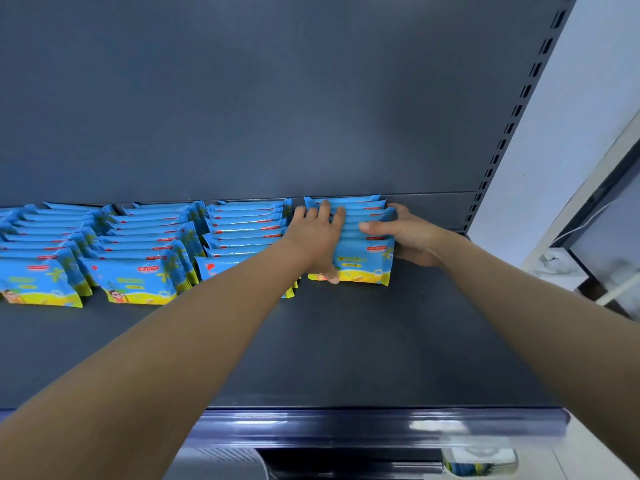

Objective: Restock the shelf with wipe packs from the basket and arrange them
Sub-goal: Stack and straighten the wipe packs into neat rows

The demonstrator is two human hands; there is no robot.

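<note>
Wall (595,81): pale and plain, filling the far right.
Frame (585,192): a white strip against the wall, slanting from the upper right edge down toward the middle right.
Dark panel (620,216): just right of the frame, dark-edged and glassy.
Cable (581,227): thin and white, curving across the lower left part of the dark panel.
Ledge (554,268): white, at the foot of the frame; something small lies on it, too blurred to tell.
White bar (620,289): slanted and blurred, just right of the ledge.
Grey object (225,459): near bottom edge, left of centre, faintly ribbed, otherwise unclear.
Floor (599,455): pale, in the near right corner.
</note>
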